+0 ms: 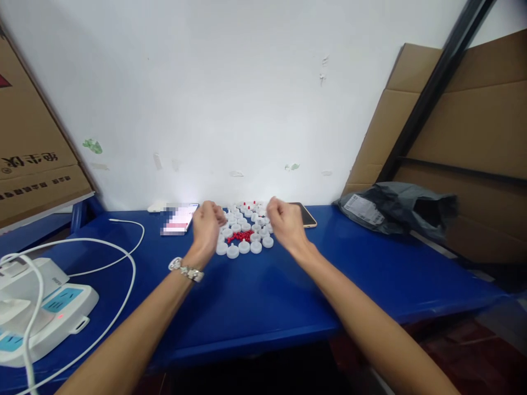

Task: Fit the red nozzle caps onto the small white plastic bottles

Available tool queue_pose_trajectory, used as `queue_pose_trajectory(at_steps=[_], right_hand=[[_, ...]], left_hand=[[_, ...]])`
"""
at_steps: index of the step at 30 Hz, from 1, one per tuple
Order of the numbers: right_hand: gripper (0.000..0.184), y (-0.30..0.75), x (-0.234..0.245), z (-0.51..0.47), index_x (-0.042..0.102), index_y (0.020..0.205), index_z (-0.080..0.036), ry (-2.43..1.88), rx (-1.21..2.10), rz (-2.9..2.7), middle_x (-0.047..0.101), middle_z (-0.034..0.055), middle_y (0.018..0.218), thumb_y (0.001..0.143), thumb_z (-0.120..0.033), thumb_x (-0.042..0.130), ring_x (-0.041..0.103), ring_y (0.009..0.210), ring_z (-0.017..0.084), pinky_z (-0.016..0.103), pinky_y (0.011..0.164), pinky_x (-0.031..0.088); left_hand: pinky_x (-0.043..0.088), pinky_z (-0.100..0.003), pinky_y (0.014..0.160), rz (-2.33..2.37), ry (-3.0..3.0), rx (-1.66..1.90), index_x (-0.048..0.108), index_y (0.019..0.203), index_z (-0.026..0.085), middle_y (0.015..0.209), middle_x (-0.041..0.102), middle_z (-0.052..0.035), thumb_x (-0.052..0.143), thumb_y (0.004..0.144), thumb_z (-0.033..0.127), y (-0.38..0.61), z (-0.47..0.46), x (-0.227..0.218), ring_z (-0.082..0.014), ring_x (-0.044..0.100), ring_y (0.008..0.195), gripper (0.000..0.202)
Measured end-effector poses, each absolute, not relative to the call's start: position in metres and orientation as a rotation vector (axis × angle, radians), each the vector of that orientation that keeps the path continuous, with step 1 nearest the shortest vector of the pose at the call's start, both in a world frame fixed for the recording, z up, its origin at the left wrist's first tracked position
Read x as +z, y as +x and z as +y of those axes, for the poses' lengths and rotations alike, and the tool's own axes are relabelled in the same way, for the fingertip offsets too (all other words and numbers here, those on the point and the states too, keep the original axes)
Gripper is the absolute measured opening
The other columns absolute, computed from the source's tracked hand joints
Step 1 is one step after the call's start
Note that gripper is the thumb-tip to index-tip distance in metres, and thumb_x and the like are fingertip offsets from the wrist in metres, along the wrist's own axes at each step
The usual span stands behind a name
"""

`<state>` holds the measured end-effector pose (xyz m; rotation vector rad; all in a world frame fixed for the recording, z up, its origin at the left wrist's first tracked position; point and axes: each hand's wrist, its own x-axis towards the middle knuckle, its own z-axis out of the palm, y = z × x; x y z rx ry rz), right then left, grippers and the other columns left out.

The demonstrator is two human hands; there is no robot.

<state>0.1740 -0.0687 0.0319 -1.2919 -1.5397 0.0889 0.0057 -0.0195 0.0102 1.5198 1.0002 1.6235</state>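
Observation:
A cluster of white round plastic caps with small spouts lies on the blue table between my hands. Amid them sits a pile of tiny red pieces. Some white caps at the back carry red tips. My left hand, a watch on its wrist, is at the cluster's left edge with its fingers curled closed. Over the right edge is my right hand, closed like a fist. Whatever either hand may hold is hidden by the fingers.
Left of the caps lies a lit phone; a second phone is behind my right hand. A power strip with white cables fills the left. At right rests a grey plastic bag near cardboard. A white wall stands behind.

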Motion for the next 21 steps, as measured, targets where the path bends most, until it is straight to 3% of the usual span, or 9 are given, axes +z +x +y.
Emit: queue_pose_trajectory(at_steps=[4,9,11,15,21], right_hand=[[0.05,0.191,0.026,-0.056,0.049,0.064,-0.019,-1.213,0.365,-1.524,0.05,-0.0013,0.056,0.094,-0.057,0.04,0.044,0.054,0.012,0.027,0.055,0.031],[0.043,0.201,0.015,-0.051,0.054,0.086,-0.02,-0.999,0.782,-1.444,0.059,-0.0026,0.067,0.073,-0.057,0.071,0.051,0.058,0.011,0.025,0.056,0.037],[0.043,0.212,0.009,-0.054,0.053,0.092,-0.022,-0.987,0.78,-1.432,0.059,-0.004,0.067,0.07,-0.051,0.075,0.055,0.059,0.012,0.025,0.058,0.04],[0.034,0.238,-0.008,-0.06,0.053,0.097,-0.023,-1.114,0.649,-1.509,0.06,-0.0042,0.066,0.078,-0.046,0.069,0.061,0.064,0.016,0.028,0.063,0.044],[0.019,0.243,-0.022,-0.061,0.068,0.079,-0.018,-1.465,0.313,-1.726,0.064,0.0055,0.087,0.08,-0.037,0.065,0.057,0.08,0.018,0.032,0.076,0.043]], left_hand=[[0.03,-0.029,0.056,1.154,2.099,1.271,0.038,0.064,0.021,0.059,0.042,0.0022,0.033,0.097,0.034,-0.005,-0.016,0.01,-0.014,0.04,0.057,0.035],[0.039,-0.036,0.076,1.142,2.681,0.892,0.054,0.08,0.02,0.081,0.057,-0.0047,0.037,0.098,0.037,-0.003,-0.015,0.001,-0.022,0.051,0.081,0.03],[0.04,-0.039,0.083,1.18,2.748,0.81,0.062,0.09,0.021,0.088,0.059,-0.0066,0.04,0.097,0.039,-0.005,-0.012,-0.002,-0.0243,0.052,0.087,0.029],[0.04,-0.043,0.085,1.231,2.76,0.768,0.067,0.102,0.022,0.095,0.061,-0.008,0.041,0.096,0.04,-0.008,-0.01,-0.004,-0.0264,0.053,0.092,0.032],[0.041,-0.041,0.084,1.143,2.737,0.797,0.068,0.092,0.02,0.091,0.062,-0.007,0.043,0.096,0.041,-0.002,-0.014,-0.005,-0.0243,0.053,0.089,0.032]])
